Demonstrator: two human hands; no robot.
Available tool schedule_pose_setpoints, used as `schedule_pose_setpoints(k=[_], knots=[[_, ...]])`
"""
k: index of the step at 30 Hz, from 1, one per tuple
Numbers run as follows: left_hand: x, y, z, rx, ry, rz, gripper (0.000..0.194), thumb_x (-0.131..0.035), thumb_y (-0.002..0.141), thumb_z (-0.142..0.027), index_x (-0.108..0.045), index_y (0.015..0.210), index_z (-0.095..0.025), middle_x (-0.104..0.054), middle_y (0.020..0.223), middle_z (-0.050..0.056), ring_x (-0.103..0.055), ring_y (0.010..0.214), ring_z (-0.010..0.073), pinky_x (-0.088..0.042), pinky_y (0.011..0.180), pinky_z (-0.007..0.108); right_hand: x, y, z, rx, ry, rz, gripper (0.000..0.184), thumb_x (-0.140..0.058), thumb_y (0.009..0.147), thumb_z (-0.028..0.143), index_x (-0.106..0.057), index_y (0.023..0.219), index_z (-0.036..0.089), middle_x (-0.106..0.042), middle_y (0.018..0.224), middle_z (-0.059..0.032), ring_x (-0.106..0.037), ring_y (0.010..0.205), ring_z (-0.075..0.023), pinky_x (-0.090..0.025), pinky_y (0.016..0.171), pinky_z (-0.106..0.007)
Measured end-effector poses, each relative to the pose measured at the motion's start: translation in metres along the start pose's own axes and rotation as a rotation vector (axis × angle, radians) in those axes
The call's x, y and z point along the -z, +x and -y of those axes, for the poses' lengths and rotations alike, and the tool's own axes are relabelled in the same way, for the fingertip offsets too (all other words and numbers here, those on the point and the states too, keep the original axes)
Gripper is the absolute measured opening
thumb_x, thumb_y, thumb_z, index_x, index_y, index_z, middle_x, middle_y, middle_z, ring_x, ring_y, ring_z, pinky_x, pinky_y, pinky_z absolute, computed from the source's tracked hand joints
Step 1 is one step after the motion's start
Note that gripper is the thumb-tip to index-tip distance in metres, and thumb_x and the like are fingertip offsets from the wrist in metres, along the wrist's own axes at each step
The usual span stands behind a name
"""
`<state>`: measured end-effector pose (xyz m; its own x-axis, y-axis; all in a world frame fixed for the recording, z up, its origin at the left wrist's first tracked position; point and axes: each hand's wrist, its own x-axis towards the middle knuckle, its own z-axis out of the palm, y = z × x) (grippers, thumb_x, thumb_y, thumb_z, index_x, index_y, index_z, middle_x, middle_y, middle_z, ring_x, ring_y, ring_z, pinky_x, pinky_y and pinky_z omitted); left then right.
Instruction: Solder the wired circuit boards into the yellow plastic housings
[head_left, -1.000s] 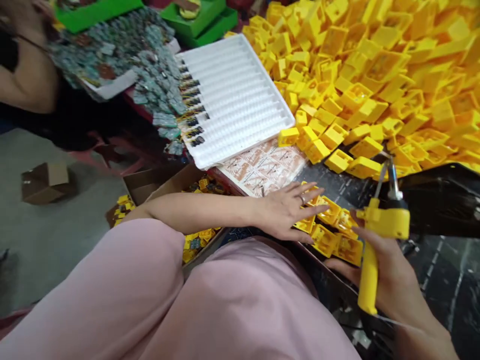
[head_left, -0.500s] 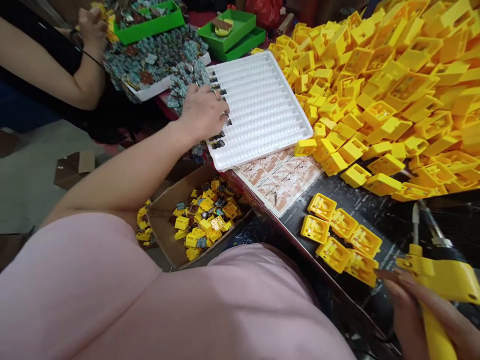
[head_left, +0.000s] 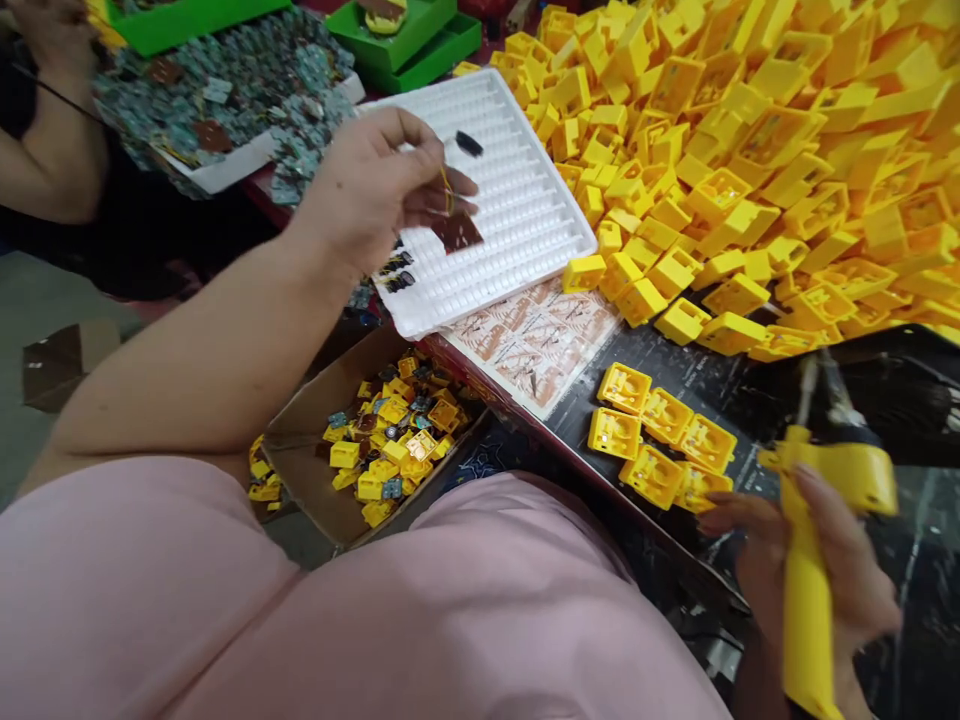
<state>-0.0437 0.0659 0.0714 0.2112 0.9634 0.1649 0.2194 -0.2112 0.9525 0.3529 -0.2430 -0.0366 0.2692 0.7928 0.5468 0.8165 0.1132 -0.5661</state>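
Observation:
My left hand [head_left: 382,185] is pinched on thin yellow wires above the white ribbed tray [head_left: 517,200]. From the wires hangs a small brown circuit board [head_left: 459,234], and a small black part [head_left: 469,144] shows beside the fingers. My right hand [head_left: 844,575] is wrapped round the handle of a yellow soldering gun [head_left: 806,610], its metal tip pointing away from me. A finger of that hand reaches to the nearest yellow plastic case [head_left: 701,487] of a small group. These open cases lie face up on the black tabletop [head_left: 570,440].
A large heap of yellow cases [head_left: 727,200] fills the back right. Below the table edge, a cardboard box [head_left: 307,480] holds yellow parts. Blue-grey parts [head_left: 225,110] and green trays [head_left: 394,40] lie at the back. Another person's arm [head_left: 56,150] is at far left.
My left hand has lifted from the tray's left edge, bringing up the wires with the brown board. My right hand and the soldering gun have shifted left in view.

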Motion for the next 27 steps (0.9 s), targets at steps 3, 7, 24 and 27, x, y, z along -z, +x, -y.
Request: schedule_pose_setpoints(k=[3,7,24,27], knots=[[-0.067,-0.032,0.0,0.18,-0.332,0.177,0.035,-0.087,0.097,-0.037,-0.053,0.098,-0.026,-0.084,0.09,0.0,-0.09,0.094,0.0257,-0.076,0.091,0.046,-0.024,0.023,0.032,0.126,0.264,0.071,0.017,-0.082,0.113,0.03,-0.085,0.128,0.037,-0.089,0.085,0.0003,-0.088,0.066,-0.0278,-0.074,0.059,-0.031],[-0.146,-0.078,0.005,0.357,-0.615,0.352,0.036,-0.087,0.105,-0.041,-0.056,0.097,-0.025,-0.083,0.085,-0.001,-0.093,0.092,0.0268,-0.076,0.082,0.039,-0.057,0.032,0.055,0.073,0.359,0.094,0.037,-0.09,0.111,0.057,-0.072,0.131,0.033,-0.092,0.133,-0.0078,-0.094,0.108,-0.0306,-0.082,0.086,-0.038],[-0.151,-0.119,0.035,-0.318,-0.083,0.32,0.048,-0.079,0.114,-0.071,-0.096,0.112,-0.026,-0.094,0.132,0.012,-0.086,0.132,0.0301,-0.066,0.124,0.049,-0.035,0.036,0.064,0.384,0.103,-0.148,0.031,-0.09,0.108,0.017,-0.072,0.129,0.031,-0.089,0.102,0.0054,-0.089,0.08,-0.0185,-0.074,0.077,-0.027],[-0.163,-0.121,0.018,-0.131,-0.306,0.527,0.063,-0.076,0.111,-0.082,-0.098,0.119,-0.024,-0.093,0.139,0.014,-0.086,0.14,0.0346,-0.067,0.125,0.049,-0.043,0.033,0.069,0.388,0.085,-0.128,0.025,-0.088,0.11,0.018,-0.073,0.124,0.032,-0.088,0.095,0.0072,-0.085,0.073,-0.0169,-0.069,0.069,-0.026]])
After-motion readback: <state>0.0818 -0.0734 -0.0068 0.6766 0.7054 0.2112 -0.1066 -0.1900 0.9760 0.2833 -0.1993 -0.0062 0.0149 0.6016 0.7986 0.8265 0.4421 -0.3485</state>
